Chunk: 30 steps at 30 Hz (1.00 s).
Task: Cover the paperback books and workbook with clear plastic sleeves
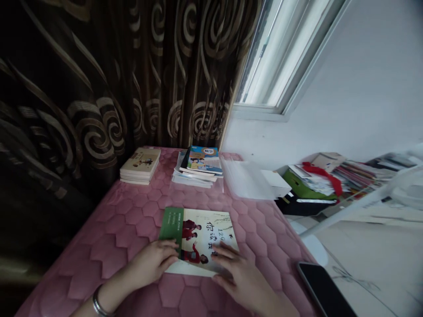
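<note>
Book (198,240) flat on pink mat (125,220), left hand (155,262), right hand (239,273) on near edge.

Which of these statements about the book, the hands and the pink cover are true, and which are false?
1. Both hands rest on the book with the green spine. True: the left hand is at its near left corner, the right hand at its near right.
2. The book stands upright. False: it lies flat on the pink cover.
3. A dark phone lies to the right. True.
4. The book stacks lie by the curtain. True.
5. The left wrist is bare. False: it wears a bracelet.
</note>
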{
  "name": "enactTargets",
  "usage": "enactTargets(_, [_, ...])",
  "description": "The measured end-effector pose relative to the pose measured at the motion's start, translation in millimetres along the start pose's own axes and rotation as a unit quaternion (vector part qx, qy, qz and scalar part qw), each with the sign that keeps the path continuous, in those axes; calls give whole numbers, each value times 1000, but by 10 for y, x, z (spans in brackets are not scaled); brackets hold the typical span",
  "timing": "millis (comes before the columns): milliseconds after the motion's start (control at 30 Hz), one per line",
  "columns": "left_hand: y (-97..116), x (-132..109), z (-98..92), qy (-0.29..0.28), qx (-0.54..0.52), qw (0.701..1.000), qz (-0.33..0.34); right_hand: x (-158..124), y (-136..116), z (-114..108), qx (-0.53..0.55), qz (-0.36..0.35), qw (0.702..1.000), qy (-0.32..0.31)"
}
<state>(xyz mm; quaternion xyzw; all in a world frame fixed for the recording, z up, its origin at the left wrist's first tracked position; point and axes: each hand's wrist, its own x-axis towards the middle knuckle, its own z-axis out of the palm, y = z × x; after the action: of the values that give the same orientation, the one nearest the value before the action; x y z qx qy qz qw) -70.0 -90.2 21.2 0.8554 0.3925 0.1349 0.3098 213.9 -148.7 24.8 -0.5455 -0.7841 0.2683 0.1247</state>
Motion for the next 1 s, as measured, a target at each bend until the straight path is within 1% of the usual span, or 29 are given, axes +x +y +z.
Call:
enactTargets(100, [-65, 55, -35, 37, -25, 999, -25, 39, -25, -28, -13, -6, 1000, 16])
enactTargets(200, [-121, 110, -119, 81, -83, 990, -83, 125, -26, -119, -56, 31, 997, 33])
enactTargets(267, [-165, 162, -176, 125, -141, 974, -125, 212, -4, -219, -101, 59, 991, 57])
enactTargets(300, [-191, 198, -199, 149, -177, 963, -136, 266, 11, -278, -123, 67, 987, 74])
enactTargets(400, [-267, 357, -245, 215, -271, 929, -134, 460, 40, -474, -177, 72, 973, 127])
enactTargets(500, [-316, 562, -278, 274, -295, 904, -145, 676, -11, -638, -227, 57, 957, 170])
enactTargets(567, [-327, 683, -300, 300, -305, 889, -164, 810, -85, -685, -248, 42, 945, 210])
enactTargets(633, [-324, 765, -322, 308, -325, 875, -183, 920, -164, -665, -245, 22, 937, 249])
enactTargets(700, [-315, 802, -336, 307, -354, 862, -195, 995, -222, -597, -220, -3, 937, 271])
enactTargets(867, [-303, 780, -331, 299, -437, 822, -211, 1005, -222, -428, -156, -48, 946, 279])
enactTargets(933, [-299, 766, -319, 294, -460, 809, -218, 970, -186, -411, -144, -55, 950, 273])
enactTargets(1000, [-288, 760, -310, 288, -470, 805, -219, 932, -154, -417, -138, -58, 952, 267])
